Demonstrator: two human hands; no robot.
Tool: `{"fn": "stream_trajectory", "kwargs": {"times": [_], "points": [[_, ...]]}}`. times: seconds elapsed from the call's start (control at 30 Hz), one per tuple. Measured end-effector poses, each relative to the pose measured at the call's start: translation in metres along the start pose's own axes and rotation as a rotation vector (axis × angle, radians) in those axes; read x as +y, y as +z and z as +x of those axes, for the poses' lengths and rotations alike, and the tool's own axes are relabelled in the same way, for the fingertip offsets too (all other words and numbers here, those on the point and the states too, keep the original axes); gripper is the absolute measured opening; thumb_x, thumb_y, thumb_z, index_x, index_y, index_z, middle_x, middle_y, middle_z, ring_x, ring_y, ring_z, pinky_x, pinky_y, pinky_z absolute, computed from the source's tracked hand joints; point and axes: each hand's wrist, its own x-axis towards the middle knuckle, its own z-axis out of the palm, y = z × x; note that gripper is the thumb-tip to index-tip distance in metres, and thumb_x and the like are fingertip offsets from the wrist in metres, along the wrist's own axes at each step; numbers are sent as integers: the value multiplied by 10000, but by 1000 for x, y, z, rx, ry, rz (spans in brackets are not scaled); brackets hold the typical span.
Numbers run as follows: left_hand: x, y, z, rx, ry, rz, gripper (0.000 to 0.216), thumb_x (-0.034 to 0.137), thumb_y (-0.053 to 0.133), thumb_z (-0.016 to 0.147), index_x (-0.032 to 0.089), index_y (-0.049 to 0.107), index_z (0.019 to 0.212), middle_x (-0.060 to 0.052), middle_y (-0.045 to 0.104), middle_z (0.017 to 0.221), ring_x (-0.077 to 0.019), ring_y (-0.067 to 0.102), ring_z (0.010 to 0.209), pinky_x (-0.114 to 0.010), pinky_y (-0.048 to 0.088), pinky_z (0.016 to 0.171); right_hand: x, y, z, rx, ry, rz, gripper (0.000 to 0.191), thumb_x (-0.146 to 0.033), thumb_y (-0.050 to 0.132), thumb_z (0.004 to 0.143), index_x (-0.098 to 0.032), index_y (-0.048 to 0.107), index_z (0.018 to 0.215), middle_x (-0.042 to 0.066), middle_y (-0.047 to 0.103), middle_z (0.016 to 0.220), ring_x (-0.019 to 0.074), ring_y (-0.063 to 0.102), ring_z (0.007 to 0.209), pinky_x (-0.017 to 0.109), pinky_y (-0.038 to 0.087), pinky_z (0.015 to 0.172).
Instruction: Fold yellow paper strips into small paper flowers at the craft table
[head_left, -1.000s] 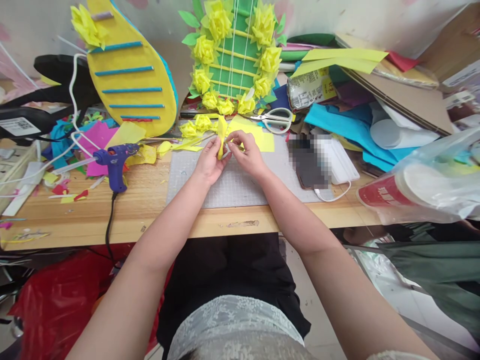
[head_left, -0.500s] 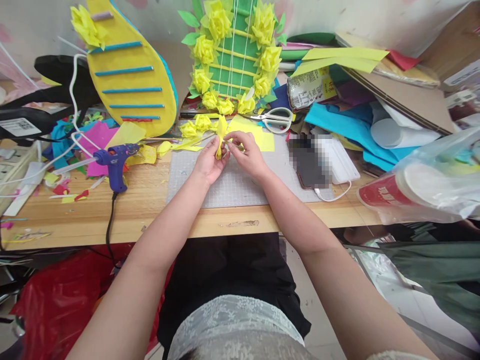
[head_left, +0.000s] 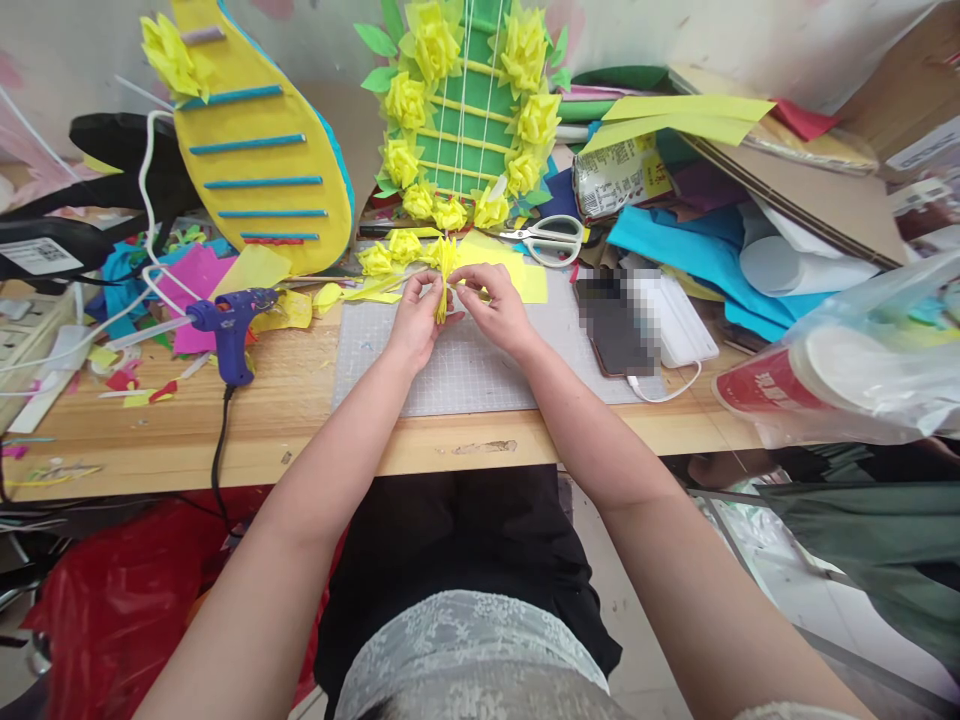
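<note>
Over the grey cutting mat (head_left: 480, 385), a strip of gathered yellow paper (head_left: 447, 258) stands upright between my hands, its folds fanned at top and bottom. My left hand (head_left: 415, 315) pinches its waist from the left. From the right, my right hand (head_left: 495, 310) is closed on the same waist with thumb and fingertips; whether a thin tie is there, I cannot tell. Just behind lie small yellow paper flowers (head_left: 379, 260) and flat yellow sheets (head_left: 534, 284). Scissors with pale handles (head_left: 564, 240) rest to the right of these sheets.
At the left stand a blue glue gun (head_left: 234, 330) and a yellow board with blue bars (head_left: 277, 150). Behind is a green stringed panel (head_left: 465, 150) edged with yellow flowers. A phone (head_left: 619, 325), white power bank (head_left: 679, 320) and bagged red cup (head_left: 772, 385) lie rightward.
The gathered paper has turned slightly and now looks fuller and more evenly fanned. My left fingers have shifted up around its waist. My right hand has barely moved.
</note>
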Motion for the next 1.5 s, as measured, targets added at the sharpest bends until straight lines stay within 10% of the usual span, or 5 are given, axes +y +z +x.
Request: {"fn": "stream_trajectory", "kwargs": {"times": [1.0,1.5], "points": [[-18,-2,8,219,380,192,154,222,647,823,193,559,700,44,583,708,-64,594,720,-132,464,644,-12,-12,-1,70,19,-75,248,-478,526,874,-258,585,974,26,607,781,209,527,895,435,401,918],[-1,2,0,70,-4,77,181,277,557,877,172,502,740,48,568,619,-52,544,480,-187,517,573,1,-14,0,80,98,-125,329,-516,425,922,-244,609,933,34,612,849,186,511,885,373,389,861]]}}
